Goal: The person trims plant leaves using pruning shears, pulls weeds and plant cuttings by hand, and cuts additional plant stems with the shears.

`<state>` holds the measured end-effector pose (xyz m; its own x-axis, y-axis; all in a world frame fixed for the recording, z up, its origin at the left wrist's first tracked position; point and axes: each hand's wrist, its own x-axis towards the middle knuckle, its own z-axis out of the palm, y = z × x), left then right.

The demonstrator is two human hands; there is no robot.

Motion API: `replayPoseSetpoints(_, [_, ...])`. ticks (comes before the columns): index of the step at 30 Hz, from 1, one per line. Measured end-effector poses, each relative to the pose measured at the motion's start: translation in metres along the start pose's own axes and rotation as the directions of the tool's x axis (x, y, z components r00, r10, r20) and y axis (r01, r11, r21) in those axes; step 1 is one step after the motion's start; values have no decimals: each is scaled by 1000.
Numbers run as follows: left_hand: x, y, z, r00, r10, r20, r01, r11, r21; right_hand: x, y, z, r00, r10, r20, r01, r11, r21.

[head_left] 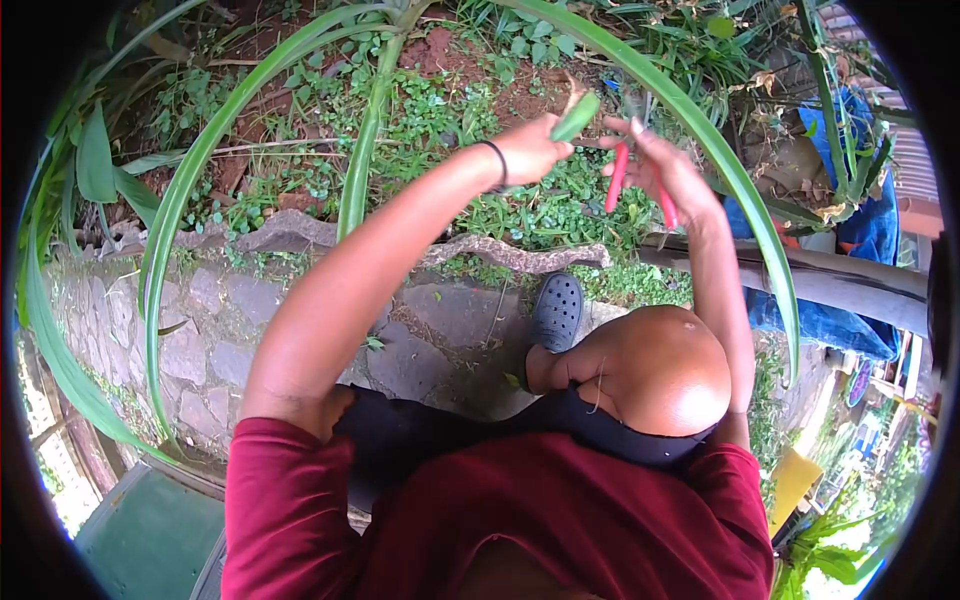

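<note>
My left hand point(530, 152), with a black band on the wrist, is closed around a short piece of green leaf point(576, 117) that has a dry brown end. Just to its right, my right hand point(668, 172) grips red-handled pruning shears point(617, 178). Their two handles are spread apart and the blades point away from me, blurred against the greenery. The hands are close together over low weeds point(420, 130). A long arching leaf point(700, 125) passes behind and right of my right hand.
Another arching leaf point(205, 160) and an upright one point(368, 140) hang on the left. A wavy edging point(500, 252) separates the bed from stone paving point(250, 310). On the right lie a grey pole point(840, 275) and blue cloth point(868, 230). A green panel point(150, 530) stands lower left.
</note>
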<state>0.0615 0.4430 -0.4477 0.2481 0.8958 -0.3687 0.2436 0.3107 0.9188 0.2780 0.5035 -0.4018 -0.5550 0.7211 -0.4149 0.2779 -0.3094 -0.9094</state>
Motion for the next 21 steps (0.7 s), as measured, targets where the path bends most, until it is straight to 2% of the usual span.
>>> replayPoseSetpoints(2, [6, 8, 18, 996, 70, 59, -52, 962, -269, -7, 9, 12, 999, -6, -36, 9, 998, 67])
replayPoseSetpoints(4, [14, 4, 35, 983, 184, 21, -165, 922, -351, -1, 29, 13, 986, -80, -148, 111, 970, 216])
replayPoseSetpoints(6, [24, -3, 48, 982, 188, 14, -179, 954, -239, 0, 39, 12, 968, -58, -243, 113, 969, 218])
replayPoseSetpoints(7, [27, -7, 50, 981, 193, 17, -183, 954, -239, -1, 39, 14, 966, -49, -255, 107, 970, 218])
replayPoseSetpoints(9, [25, -8, 54, 935, 352, -44, -352, 936, -15, -5, 35, 17, 952, -69, -297, 118, 981, 151])
replayPoseSetpoints(10, [20, -6, 54, 935, 352, -45, -353, 935, -20, -9, 32, 21, 941, -88, -327, 122, 989, 85])
replayPoseSetpoints(11, [16, -3, 52, 961, 275, 29, -275, 961, 27, -13, 29, 26, 934, -82, -347, 154, 971, 185])
replayPoseSetpoints(12, [11, 1, 50, 976, 194, 100, -202, 976, 82, -14, 29, 27, 933, -86, -348, 156, 971, 180])
replayPoseSetpoints(14, [3, 7, 48, 971, 204, 123, -218, 969, 119, -18, 32, 25, 916, -64, -395, 181, 947, 266])
replayPoseSetpoints(16, [-13, 21, 34, 940, 175, 292, -267, 912, 312, -32, 39, 9, 923, -96, -373, 177, 966, 190])
replayPoseSetpoints(17, [-25, 28, 29, 962, 114, 250, -224, 852, 474, -48, 38, 5, 899, -107, -425, 103, 994, -31])
replayPoseSetpoints(18, [-24, 26, 18, 946, 101, 309, -223, 893, 390, -66, 33, 6, 874, -127, -469, 11, 970, -243])
replayPoseSetpoints(20, [-42, 40, -11, 953, 123, 278, -213, 922, 325, -108, 4, 16, 827, 60, -559, -232, 943, -241])
replayPoseSetpoints(21, [-44, 39, -24, 951, 185, 248, -255, 921, 294, -123, 14, 13, 795, -50, -605, -192, 925, -328])
